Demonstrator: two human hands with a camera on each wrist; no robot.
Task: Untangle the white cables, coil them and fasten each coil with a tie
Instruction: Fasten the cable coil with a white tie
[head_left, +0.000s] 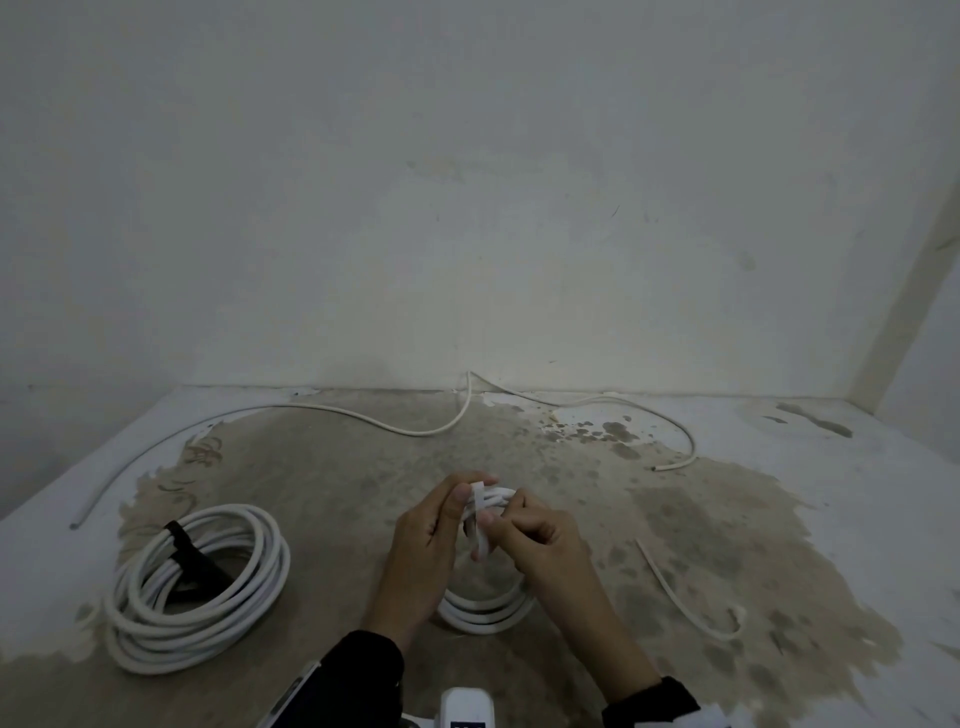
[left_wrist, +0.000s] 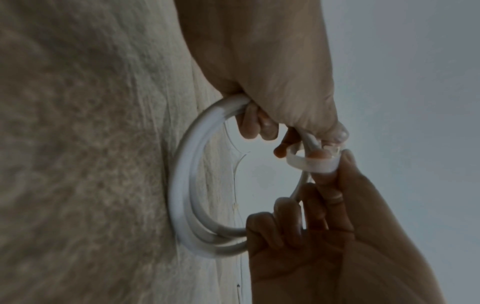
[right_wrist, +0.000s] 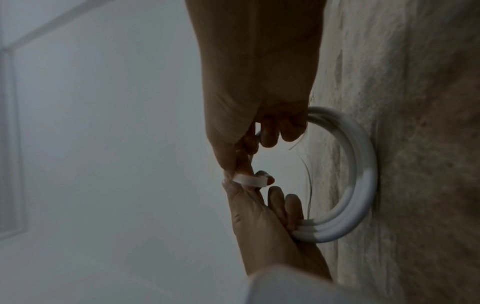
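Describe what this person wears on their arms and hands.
Both hands are bare, without gloves: left hand, right hand. Dark sleeves cover both forearms to the wrist, left sleeve and right sleeve. Any ring is too blurred to confirm.

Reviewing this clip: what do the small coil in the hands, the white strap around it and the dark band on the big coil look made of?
Small coil: smooth white plastic-jacketed cable, going by its even sheen and springy round loops.
White strap: flat, matte, flexible band, probably fabric hook-and-loop or soft plastic; too blurred to say.
Dark band on the large coil: black, dull, flat, likely a fabric strap.
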